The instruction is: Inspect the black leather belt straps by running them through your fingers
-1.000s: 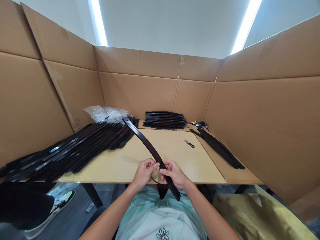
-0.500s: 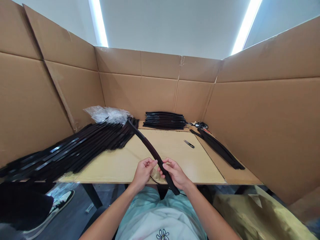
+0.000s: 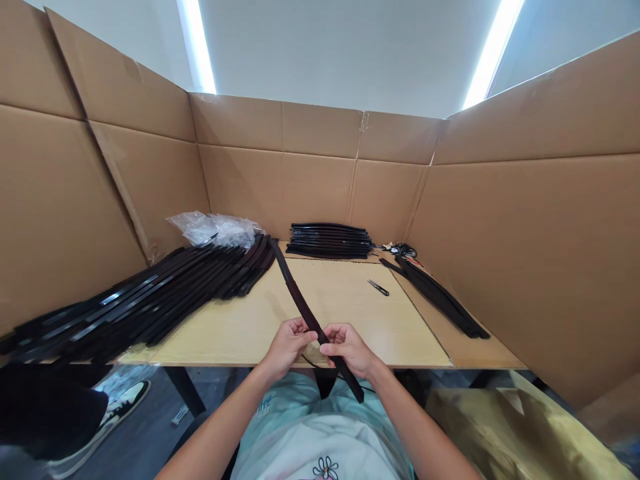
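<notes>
A long, curved black strip (image 3: 299, 298) runs from the far left-centre of the table down past its near edge. My left hand (image 3: 286, 345) pinches it from the left near the table's front edge. My right hand (image 3: 350, 348) grips it just to the right, fingers curled round it. The strip's near end (image 3: 356, 391) hangs over my lap. A thin dark thread or wire loops below my hands.
A large pile of black strips (image 3: 140, 300) covers the table's left side. A smaller stack (image 3: 330, 241) sits at the back, another bundle (image 3: 440, 297) lies on the right. A small cutter (image 3: 379, 287) rests on the tabletop (image 3: 350, 307). Cardboard walls (image 3: 540, 253) surround the table. A plastic bag (image 3: 215, 228) lies back left.
The strip's far end has swung to the right and dropped lower toward the table. Both hands have kept their grip near the front edge with small shifts.
</notes>
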The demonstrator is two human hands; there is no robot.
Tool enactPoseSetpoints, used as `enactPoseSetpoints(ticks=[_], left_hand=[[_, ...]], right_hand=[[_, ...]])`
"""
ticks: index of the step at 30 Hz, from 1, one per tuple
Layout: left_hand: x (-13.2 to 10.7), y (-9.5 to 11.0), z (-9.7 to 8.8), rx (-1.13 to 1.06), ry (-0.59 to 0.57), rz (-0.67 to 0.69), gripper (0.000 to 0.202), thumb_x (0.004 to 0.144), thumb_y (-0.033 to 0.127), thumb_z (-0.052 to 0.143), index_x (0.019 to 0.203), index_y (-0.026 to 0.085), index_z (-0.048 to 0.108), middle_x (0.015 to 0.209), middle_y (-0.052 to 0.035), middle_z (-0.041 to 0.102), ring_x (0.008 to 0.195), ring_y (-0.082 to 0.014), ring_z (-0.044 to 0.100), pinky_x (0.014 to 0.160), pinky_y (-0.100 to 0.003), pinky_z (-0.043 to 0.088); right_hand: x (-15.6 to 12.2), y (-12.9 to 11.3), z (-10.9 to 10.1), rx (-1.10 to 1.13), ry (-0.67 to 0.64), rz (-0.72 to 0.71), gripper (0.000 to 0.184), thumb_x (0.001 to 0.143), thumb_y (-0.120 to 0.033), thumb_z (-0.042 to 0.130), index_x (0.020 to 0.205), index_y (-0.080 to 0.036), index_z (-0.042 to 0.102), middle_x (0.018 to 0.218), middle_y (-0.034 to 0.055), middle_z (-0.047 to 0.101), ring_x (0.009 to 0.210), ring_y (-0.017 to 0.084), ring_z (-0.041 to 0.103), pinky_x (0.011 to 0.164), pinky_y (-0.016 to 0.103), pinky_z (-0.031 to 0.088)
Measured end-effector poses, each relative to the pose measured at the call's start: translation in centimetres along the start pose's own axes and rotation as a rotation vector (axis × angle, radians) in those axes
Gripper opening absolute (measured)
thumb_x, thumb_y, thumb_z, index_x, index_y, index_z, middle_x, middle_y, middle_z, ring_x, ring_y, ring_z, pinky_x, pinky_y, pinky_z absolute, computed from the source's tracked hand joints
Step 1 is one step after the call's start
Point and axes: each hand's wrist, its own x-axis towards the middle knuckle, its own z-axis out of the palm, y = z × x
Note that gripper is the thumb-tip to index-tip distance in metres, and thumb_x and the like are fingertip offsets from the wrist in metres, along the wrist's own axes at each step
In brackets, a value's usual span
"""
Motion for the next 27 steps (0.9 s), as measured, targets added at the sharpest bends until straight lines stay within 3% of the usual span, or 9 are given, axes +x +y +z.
enactPoseSetpoints(ticks=[7, 12, 16, 22, 27], left_hand=[[-0.09, -0.02, -0.22, -0.034, -0.029, -0.004, 0.039, 0.049, 0.038, 0.082, 0.072, 0.01, 0.067, 0.056, 0.0028, 0.055, 0.041, -0.0026, 0.025, 0.041, -0.019, 0.013], [0.03, -0.02, -0.15, -0.024, -0.01, -0.004, 0.039, 0.05, 0.039, 0.082, 0.066, 0.012, 0.06, 0.05, 0.0072, 0.043, 0.041, -0.0026, 0.021, 0.041, -0.02, 0.011], [-0.08, 0.05, 0.06, 0.019, 0.014, -0.014, 0.041, 0.051, 0.041, 0.081, 0.057, 0.015, 0.05, 0.044, 0.0103, 0.033, 0.04, -0.003, 0.019, 0.041, -0.02, 0.01], [-0.16, -0.17, -0.01, 0.051, 0.028, -0.029, 0.044, 0.054, 0.043, 0.079, 0.055, 0.017, 0.044, 0.041, 0.0114, 0.03, 0.039, -0.0028, 0.019, 0.041, -0.019, 0.009], [-0.05, -0.31, -0.12, 0.005, 0.045, -0.012, 0.045, 0.057, 0.045, 0.078, 0.056, 0.017, 0.043, 0.041, 0.0121, 0.028, 0.038, -0.0025, 0.017, 0.041, -0.019, 0.008]], right_hand=[[-0.07, -0.19, 0.27, -0.032, 0.003, -0.029, 0.032, 0.05, -0.02, 0.085, 0.071, -0.014, 0.062, 0.058, -0.0066, 0.058, 0.037, 0.005, 0.049, 0.035, 0.017, 0.046], [-0.01, -0.12, 0.45, -0.014, 0.017, -0.04, 0.036, 0.048, -0.018, 0.086, 0.07, -0.014, 0.059, 0.058, -0.0074, 0.057, 0.039, 0.004, 0.048, 0.036, 0.017, 0.047], [-0.07, 0.15, 0.62, -0.024, 0.012, -0.037, 0.044, 0.045, -0.019, 0.088, 0.065, -0.016, 0.049, 0.055, -0.0079, 0.057, 0.04, 0.007, 0.052, 0.038, 0.02, 0.047], [-0.37, -0.26, 0.9, -0.06, -0.052, -0.074, 0.047, 0.057, -0.03, 0.083, 0.068, -0.019, 0.04, 0.055, -0.0017, 0.065, 0.043, 0.009, 0.056, 0.042, 0.018, 0.041], [-0.15, -0.56, 0.68, 0.016, 0.011, -0.03, 0.041, 0.07, -0.049, 0.07, 0.067, -0.018, 0.044, 0.056, 0.0013, 0.066, 0.044, 0.009, 0.057, 0.043, 0.017, 0.039]])
